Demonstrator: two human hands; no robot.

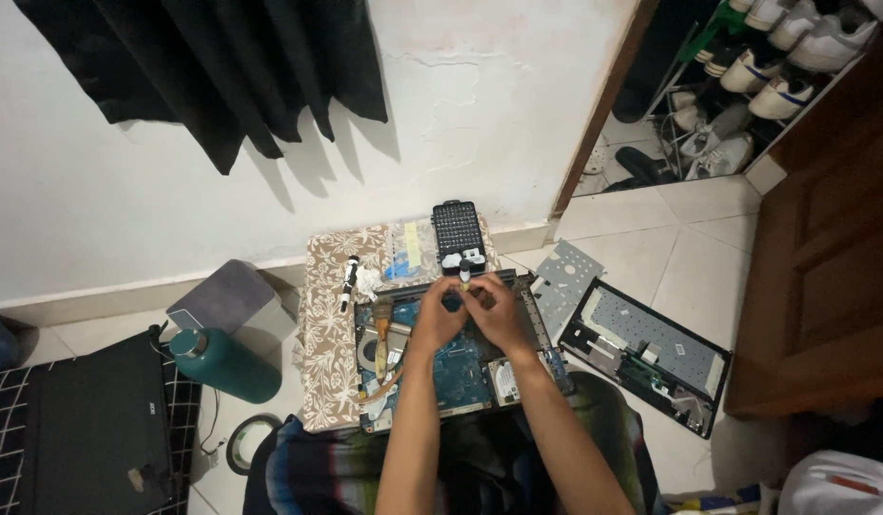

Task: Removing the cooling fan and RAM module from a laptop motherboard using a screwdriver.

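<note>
Both my hands are pinched together on a small yellowish tube (465,278), I think, over the far edge of the opened laptop base (461,367): left hand (440,315), right hand (494,310). It looks light and slippery, so I grip its body (the board below is fragile). Room is tight: bit case (458,232) just behind, removed keyboard panel (646,353) to the right on the floor.

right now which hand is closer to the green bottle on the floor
Left. The left hand is over the opened laptop, on the side toward the green bottle; the right hand is just beyond it, farther from the bottle.
</note>
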